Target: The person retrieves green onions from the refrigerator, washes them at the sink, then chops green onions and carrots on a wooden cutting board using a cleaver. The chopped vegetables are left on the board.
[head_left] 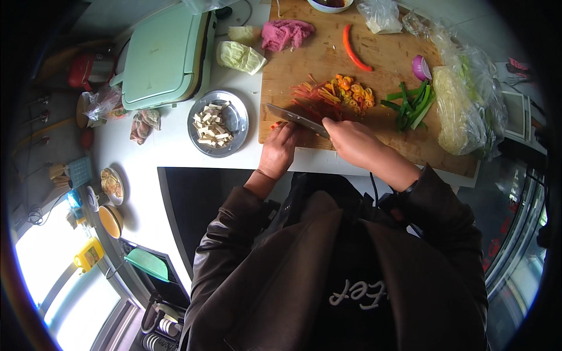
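My right hand [351, 139] grips the handle of a cleaver [295, 118], its blade tilted above the wooden cutting board [320, 57]. Beside the blade, the curled fingers of my left hand [279, 147] hold down a small red-orange vegetable piece [275, 125], mostly hidden under them. Behind the cleaver lie thin reddish shreds [309, 91], probably sausage or carrot, and a heap of sliced orange and yellow peppers [354, 94]. A whole red chili pepper [354, 50] rests farther back. Cut green stalks [415, 105] and a piece of purple onion [420, 68] are to the right.
A metal plate of pale tofu-like strips [213, 125] stands left of the board, near a cabbage piece [240, 57] and a mint-green electric griddle [162, 57]. A pink cloth [286, 34], bagged noodles [456, 109] and a sauce bowl [330, 4] occupy the board's edges.
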{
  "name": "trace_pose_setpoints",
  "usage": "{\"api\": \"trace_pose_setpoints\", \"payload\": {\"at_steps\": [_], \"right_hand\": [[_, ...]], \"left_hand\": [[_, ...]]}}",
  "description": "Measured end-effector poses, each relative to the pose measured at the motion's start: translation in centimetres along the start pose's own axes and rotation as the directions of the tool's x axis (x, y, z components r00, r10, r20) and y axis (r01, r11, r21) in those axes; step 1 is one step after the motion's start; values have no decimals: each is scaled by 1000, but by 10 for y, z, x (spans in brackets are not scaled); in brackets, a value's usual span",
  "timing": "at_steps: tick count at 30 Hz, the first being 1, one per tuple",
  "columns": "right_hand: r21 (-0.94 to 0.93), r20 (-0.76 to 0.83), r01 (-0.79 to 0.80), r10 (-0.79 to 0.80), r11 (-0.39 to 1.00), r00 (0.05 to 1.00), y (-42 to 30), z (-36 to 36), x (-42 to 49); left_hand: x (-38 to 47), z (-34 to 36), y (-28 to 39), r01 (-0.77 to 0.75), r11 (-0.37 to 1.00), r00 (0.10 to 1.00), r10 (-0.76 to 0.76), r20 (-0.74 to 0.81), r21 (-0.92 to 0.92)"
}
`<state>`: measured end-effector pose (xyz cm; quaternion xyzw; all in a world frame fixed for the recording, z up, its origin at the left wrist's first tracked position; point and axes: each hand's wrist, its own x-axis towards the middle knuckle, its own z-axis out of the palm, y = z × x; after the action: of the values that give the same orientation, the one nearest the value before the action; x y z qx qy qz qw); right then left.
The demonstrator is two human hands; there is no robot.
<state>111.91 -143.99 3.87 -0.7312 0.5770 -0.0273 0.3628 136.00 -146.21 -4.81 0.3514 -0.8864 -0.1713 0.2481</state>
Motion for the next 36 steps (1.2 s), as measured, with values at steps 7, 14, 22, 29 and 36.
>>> {"api": "trace_pose_setpoints", "payload": {"at_steps": [7, 14, 22, 29, 36], "right_hand": [[128, -278, 70, -32, 989, 960, 0, 34, 20], [165, -152, -2, 27, 986, 988, 12, 16, -10], [-49, 14, 15, -14, 999, 1000, -4, 4, -8], [86, -135, 56, -44, 995, 990, -9, 21, 6], [-141, 63, 24, -15, 990, 998, -5, -3, -5]], "left_hand": [[-1, -8, 5, 3, 1000, 1000, -3, 28, 21], [-16, -16, 9, 80, 995, 996, -81, 23, 59], [-14, -4, 7, 63, 997, 998, -64, 13, 46], [-15, -4, 10, 74, 996, 997, -74, -11, 39], [-18, 0, 11, 129, 992, 991, -129, -26, -12]]}}
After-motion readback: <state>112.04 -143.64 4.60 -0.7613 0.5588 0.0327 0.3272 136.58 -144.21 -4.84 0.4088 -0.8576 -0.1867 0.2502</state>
